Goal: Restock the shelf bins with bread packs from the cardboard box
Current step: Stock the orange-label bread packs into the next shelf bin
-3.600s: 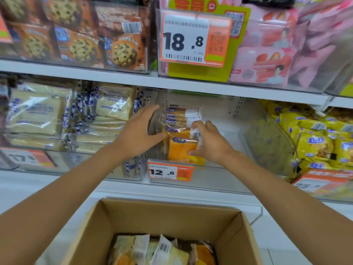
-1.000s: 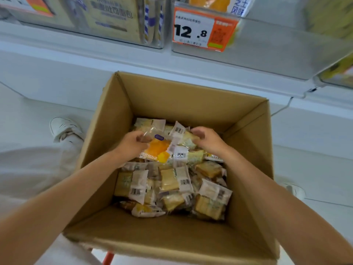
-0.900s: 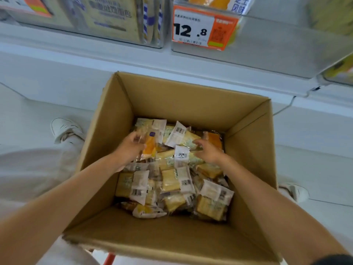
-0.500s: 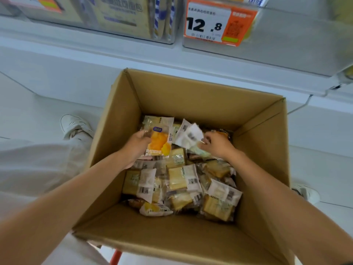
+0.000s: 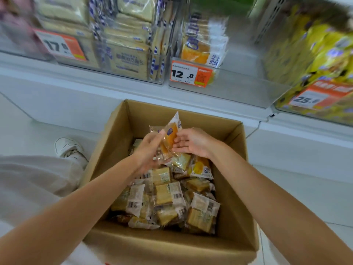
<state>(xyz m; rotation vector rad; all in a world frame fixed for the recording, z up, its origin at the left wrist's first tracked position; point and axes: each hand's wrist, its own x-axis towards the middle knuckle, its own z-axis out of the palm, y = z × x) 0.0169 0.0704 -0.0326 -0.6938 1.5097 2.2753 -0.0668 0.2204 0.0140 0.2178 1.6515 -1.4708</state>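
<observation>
Head view: left hand (image 5: pixel 150 151) gripped an orange bread pack (image 5: pixel 170 135) above the cardboard box (image 5: pixel 172 247) — fingers curled round it. The right hand (image 5: pixel 193 142) touched it, fingers straight.

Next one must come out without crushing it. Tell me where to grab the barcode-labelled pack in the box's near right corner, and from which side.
Pinch the pack by its flat white barcode flap, coming down from above: it lies on top of the pile, flap uncovered, and the cardboard box wall crowds its right side.
</observation>
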